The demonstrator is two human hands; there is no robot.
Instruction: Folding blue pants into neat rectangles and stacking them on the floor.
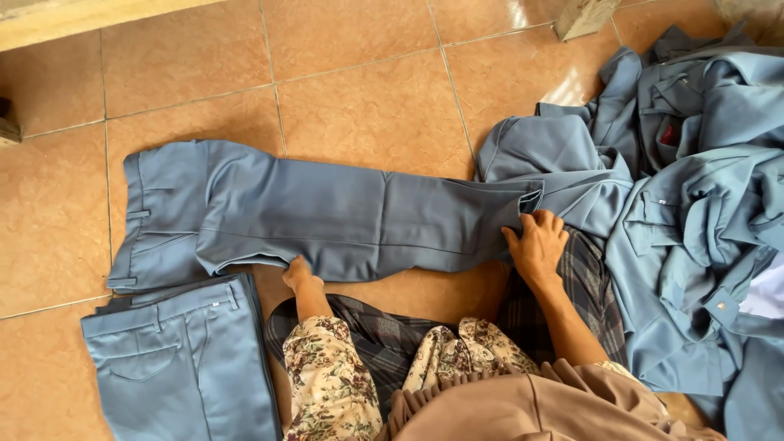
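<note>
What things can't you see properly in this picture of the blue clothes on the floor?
- Left hand, head view: its fingers are tucked under the flat grey-blue trousers.
- Folded grey-blue trousers, head view: the lower part is cut off by the bottom edge.
- Heap of grey-blue garments, head view: they overlap and run past the right edge, so their number is unclear.
- Right hand: whether it grips or only presses is unclear.

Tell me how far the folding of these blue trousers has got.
Done: one folded pair of trousers lies on the tiled floor. In hand: a second pair of blue trousers is spread flat, the left hand at its lower edge, the right hand pressing near the leg end. Left: a heap of blue garments lies unfolded beside it.
</note>
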